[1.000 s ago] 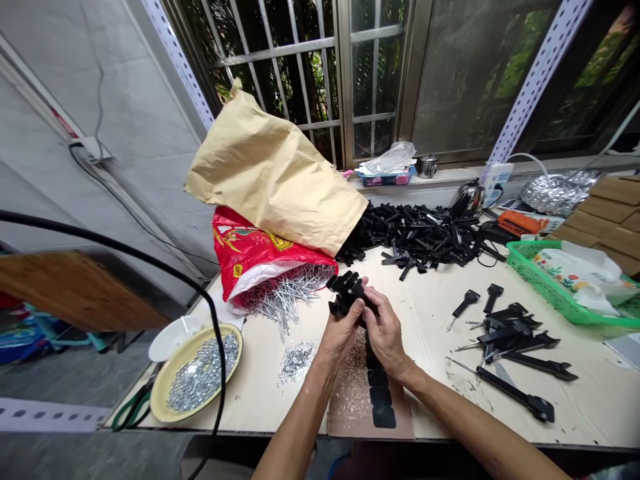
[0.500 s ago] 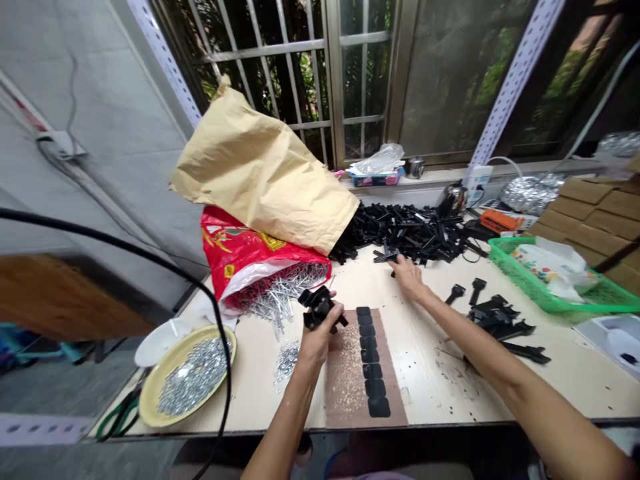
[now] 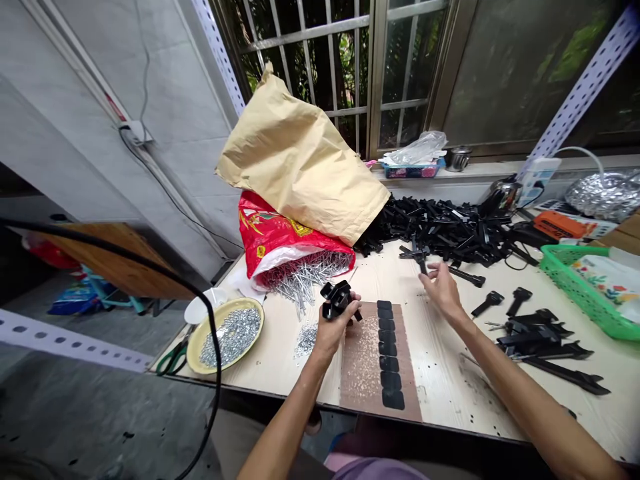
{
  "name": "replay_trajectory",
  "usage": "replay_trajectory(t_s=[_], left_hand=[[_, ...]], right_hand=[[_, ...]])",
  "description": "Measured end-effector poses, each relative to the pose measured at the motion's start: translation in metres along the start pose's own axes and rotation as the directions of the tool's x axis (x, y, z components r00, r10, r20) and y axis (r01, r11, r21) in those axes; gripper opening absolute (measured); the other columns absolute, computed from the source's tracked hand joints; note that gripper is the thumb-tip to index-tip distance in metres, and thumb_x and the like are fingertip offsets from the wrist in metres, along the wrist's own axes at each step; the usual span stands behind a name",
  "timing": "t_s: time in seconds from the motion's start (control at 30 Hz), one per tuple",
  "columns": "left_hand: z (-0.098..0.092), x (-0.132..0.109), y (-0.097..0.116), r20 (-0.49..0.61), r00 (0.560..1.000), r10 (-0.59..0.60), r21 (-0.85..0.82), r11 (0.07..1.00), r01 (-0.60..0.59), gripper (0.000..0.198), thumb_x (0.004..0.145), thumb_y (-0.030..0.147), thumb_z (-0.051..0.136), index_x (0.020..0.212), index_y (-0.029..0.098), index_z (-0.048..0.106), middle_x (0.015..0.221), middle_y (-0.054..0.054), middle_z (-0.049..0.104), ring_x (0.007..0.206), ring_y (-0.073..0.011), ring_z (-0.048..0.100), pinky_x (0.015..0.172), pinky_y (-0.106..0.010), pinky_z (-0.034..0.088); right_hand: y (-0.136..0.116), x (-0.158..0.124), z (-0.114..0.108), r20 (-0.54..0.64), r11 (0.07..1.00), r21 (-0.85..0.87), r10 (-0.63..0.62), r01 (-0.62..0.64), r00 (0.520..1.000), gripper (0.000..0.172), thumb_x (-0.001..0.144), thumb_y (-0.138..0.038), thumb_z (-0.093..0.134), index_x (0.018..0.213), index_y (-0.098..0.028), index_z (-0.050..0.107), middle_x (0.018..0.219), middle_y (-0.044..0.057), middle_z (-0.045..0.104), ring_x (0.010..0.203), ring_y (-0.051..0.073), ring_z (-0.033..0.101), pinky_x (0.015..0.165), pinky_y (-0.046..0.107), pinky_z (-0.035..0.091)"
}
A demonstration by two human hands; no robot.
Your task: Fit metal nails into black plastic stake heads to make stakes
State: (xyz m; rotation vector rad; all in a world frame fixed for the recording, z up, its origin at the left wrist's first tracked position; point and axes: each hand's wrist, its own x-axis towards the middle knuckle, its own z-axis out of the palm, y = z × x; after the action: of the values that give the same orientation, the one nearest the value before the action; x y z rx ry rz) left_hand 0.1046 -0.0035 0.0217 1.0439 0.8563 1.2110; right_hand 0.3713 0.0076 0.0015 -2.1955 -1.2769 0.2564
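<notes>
My left hand (image 3: 336,328) is closed around a bunch of several black plastic parts (image 3: 338,297), held above the left edge of a brown board. My right hand (image 3: 444,292) pinches the end of a slim black plastic part (image 3: 423,264) just in front of the big heap. Another black part (image 3: 409,253) lies flat beside it. On the brown board (image 3: 363,373) a column of black rounded squares (image 3: 388,349) runs toward me, next to many pale specks. A loose pile of small shiny metal pieces (image 3: 305,340) lies left of the board.
A heap of black parts (image 3: 450,230) lies at the back. A red bag (image 3: 295,230) spills metal pins under a brown paper sack (image 3: 305,157). A yellow bowl (image 3: 195,357) and scissors (image 3: 173,359) stand left; a green basket (image 3: 575,293) and long black parts (image 3: 565,373) right.
The view has swung left, so the table appears farther right. My right hand has drawn back slightly from the heap with a black part in its fingers. My left hand still holds its bunch.
</notes>
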Motion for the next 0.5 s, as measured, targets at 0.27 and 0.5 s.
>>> replay_trajectory(t_s=[0.27,0.5], left_hand=[[-0.018,-0.008,-0.002,0.035,0.984,-0.172,-0.292,0.940,0.175,0.046,0.065,0.026,0.077,0.108,0.012,0.064,0.104,-0.011,0.069,0.104,-0.0245,0.061,0.095,-0.040,0.045],[-0.050,-0.011,0.000,-0.215,0.951,-0.223,-0.266,0.950,0.163,0.048,0.053,0.022,0.084,0.096,0.014,0.065,0.080,-0.003,0.066,0.064,-0.0129,0.062,0.058,-0.028,0.054]], right_hand=[[-0.110,-0.126,0.033,0.039,0.646,0.603,-0.610,0.468,0.791,0.020,0.089,-0.030,0.044,0.103,-0.024,0.057,0.099,0.005,0.061,0.091,0.021,0.059,0.082,0.035,0.049],[-0.124,-0.044,0.058,0.373,0.875,0.368,-0.450,0.316,0.811,0.043,0.096,-0.041,0.027,0.094,-0.013,0.060,0.077,0.004,0.064,0.065,0.014,0.063,0.059,0.024,0.048]])
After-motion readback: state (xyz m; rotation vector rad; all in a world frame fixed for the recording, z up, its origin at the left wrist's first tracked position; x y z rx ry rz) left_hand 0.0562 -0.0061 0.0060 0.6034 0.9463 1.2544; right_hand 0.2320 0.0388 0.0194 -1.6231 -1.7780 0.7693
